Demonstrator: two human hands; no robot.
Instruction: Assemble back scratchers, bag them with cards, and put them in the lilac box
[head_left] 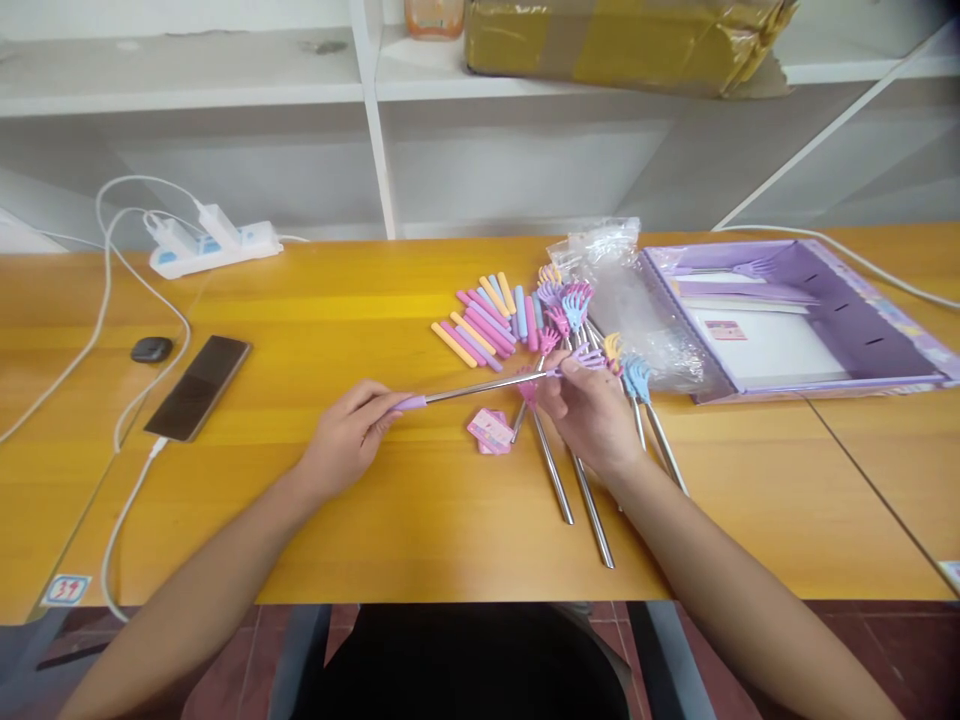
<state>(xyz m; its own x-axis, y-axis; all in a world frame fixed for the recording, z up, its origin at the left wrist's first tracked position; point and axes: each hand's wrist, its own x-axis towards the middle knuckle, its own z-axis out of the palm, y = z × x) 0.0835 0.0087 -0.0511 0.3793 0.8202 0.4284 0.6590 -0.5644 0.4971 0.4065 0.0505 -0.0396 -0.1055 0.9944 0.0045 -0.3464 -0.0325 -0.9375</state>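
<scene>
Left hand (352, 430): fingers closed, pinching the lavender sleeve (407, 403) at the handle end of a metal-rod back scratcher (480, 388). Right hand (596, 415): thumb and fingers gripping the same piece at its other end, just by the lavender claw head (589, 356). The scratcher was held above the desk (300, 320), in front of the body, its long axis running crosswise from hand to hand, claw end a little farther from the wearer. Neither hand was the nearer; each had an end, and the sleeve lay directly in the left fingers, in line with the rod. Loose coloured sleeves (480, 325), in yellow, pink, blue and lavender, lay beyond the rod, between the two hands. More scratchers (555, 470) lay under and around the right hand, bare rod ends mostly pointing toward the wearer. Small pink cards (491, 432) sat overlapped just on the near side of the rod; printed, but too small for me to read. Farther right, clear plastic bags (622, 300) and a purple box (817, 255), with a similar pink label (724, 330) inside, also illegible. Far left, a phone (199, 388) on its cable; near the desk's front edge, a sticker (66, 590) that seemed to read "39". No brand could be made out.
</scene>
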